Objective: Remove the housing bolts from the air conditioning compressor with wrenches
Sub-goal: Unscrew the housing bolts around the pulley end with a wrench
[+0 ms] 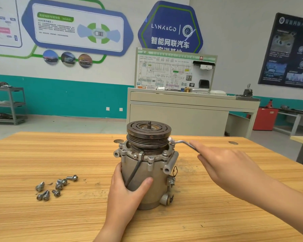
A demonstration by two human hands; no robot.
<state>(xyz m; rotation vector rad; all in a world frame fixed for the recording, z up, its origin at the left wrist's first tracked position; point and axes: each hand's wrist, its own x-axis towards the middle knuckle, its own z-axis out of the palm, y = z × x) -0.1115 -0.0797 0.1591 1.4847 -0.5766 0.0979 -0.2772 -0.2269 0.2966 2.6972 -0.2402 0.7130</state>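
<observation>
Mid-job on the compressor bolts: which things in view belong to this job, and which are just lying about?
In the job:
compressor, gripped by the left hand
wrench, its head on the compressor, held by the right hand
loose bolts on the table

Just about:
training bench
shelf cart
red cabinet
wall posters

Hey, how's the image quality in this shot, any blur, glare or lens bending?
Head view: even indoor light, no harsh glare, soft shadows by the compressor and loose bolts; the wide lens seems to stretch the right forearm toward the corner; the right hand on the wrench looks slightly soft, small poster text unreadable.
</observation>
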